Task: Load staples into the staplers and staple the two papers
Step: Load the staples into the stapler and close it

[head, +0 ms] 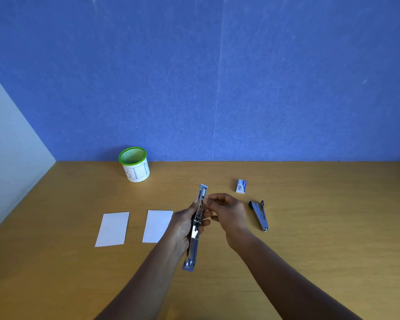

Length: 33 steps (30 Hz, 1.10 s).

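Observation:
My left hand [185, 224] grips a blue stapler [194, 245] that is swung fully open, its metal channel facing up, held above the wooden table [310, 262]. My right hand [226, 211] pinches its fingertips together at the stapler's channel near the far end; whether a staple strip is between them is too small to tell. A second, black and grey stapler [260, 214] lies partly open to the right. A small white and blue staple box [241, 186] sits behind it. Two white papers [113, 228] [156, 226] lie side by side on the left.
A green-rimmed mesh cup with a white label reading BIN [135, 164] stands at the back left against the blue wall. A pale side wall closes the table's left edge.

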Available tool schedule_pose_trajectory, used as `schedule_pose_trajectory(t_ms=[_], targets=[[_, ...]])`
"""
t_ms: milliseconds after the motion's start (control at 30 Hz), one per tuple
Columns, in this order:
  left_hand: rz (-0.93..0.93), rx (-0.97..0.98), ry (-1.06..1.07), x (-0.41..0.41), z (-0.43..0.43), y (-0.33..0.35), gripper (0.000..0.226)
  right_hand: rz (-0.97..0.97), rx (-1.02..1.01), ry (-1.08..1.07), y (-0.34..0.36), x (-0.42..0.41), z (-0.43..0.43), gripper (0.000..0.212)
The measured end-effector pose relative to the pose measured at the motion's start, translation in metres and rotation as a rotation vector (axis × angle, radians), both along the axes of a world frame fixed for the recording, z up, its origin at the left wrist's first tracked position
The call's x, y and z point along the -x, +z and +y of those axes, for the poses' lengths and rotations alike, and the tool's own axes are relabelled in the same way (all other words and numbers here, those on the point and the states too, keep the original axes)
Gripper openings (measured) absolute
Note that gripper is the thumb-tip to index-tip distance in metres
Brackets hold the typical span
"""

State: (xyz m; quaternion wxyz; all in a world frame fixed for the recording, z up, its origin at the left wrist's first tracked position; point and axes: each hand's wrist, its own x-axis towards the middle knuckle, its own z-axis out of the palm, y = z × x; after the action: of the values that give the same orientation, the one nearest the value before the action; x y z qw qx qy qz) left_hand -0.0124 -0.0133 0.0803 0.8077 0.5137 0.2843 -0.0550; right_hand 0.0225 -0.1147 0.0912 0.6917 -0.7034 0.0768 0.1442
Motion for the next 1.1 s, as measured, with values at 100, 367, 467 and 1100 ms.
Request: schedule_pose_trajectory(t_ms=[100, 367, 467, 1100], targets=[[0.003, -0.005, -0.008, 0.000, 0.001, -0.002, 0.028, 0.190, -0.156, 0.080, 0.004, -0.001, 0.000, 0.014], [-0.015, -0.004, -0.020, 0.001, 0.001, -0.003, 0.030, 0.229, -0.150, 0.089, 0.003, 0.000, 0.004, 0.013], [-0.015, -0.019, -0.027, 0.000, -0.001, -0.003, 0.032, 0.223, -0.130, 0.060, 0.002, 0.001, 0.007, 0.014], [-0.012, 0.046, 0.014, 0.003, -0.003, -0.011, 0.033, 0.240, -0.176, 0.170, 0.003, 0.010, 0.008, 0.021]])
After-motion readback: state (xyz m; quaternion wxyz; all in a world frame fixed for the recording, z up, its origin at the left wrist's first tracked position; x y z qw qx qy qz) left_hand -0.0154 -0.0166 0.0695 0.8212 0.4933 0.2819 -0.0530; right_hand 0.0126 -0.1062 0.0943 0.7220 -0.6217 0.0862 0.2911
